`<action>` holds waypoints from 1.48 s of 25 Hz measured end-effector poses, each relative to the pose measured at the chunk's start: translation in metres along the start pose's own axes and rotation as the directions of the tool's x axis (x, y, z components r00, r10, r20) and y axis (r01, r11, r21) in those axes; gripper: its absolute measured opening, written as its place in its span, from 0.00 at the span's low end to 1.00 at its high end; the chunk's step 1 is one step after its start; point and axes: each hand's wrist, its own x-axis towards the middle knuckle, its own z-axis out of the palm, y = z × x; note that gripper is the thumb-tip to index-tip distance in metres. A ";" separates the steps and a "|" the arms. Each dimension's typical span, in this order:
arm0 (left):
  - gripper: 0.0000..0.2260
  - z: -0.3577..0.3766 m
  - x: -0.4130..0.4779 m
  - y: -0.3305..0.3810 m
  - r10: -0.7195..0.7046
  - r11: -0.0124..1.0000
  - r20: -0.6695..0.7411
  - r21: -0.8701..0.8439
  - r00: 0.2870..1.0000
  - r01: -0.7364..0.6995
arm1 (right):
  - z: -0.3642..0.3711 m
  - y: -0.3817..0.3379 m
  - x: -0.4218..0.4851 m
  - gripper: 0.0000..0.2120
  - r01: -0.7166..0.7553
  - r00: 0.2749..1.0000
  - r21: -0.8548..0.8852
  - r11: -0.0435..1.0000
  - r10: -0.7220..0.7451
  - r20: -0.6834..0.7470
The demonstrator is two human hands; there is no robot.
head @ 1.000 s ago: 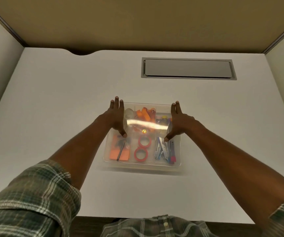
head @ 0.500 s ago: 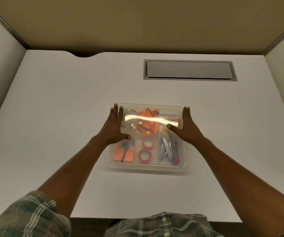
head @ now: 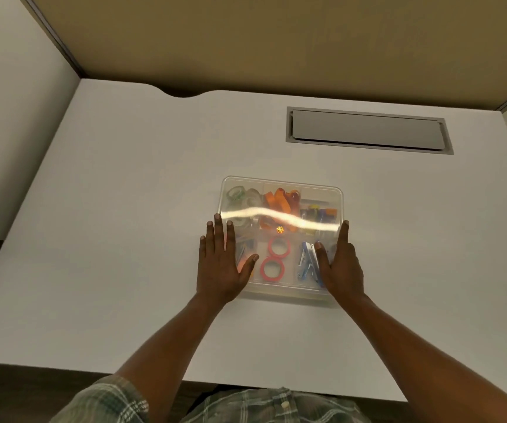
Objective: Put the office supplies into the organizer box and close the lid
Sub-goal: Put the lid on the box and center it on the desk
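now pressing down on the clear lid [head: 295, 257], both arms stretched forward. left hand [head: 220, 270] palm-down over the near left corner, fingers straight, thumb splayed inward, gripping nothing. right hand [head: 342, 268] likewise flat along the near right edge, fingers extended, holding nothing. organizer box [head: 288, 296] mid-tabletop [head: 124, 209], lid down over its compartments. inside: two red tape rings [head: 279, 248], orange pieces [head: 279, 201], blue and silver tools [head: 307, 264], clear tape rolls [head: 240, 193]. bright glare streak [head: 276, 213] across the top.

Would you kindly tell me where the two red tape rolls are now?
Head view: the red tape rolls lie in the near middle compartment of the organizer box, between the left hand and the blue staplers.
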 end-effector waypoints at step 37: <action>0.37 -0.079 0.018 -0.195 -0.238 0.963 -0.023 0.128 0.971 0.239 | 0.117 -0.181 -0.003 0.35 0.295 0.826 -0.110 0.949 -0.195 0.530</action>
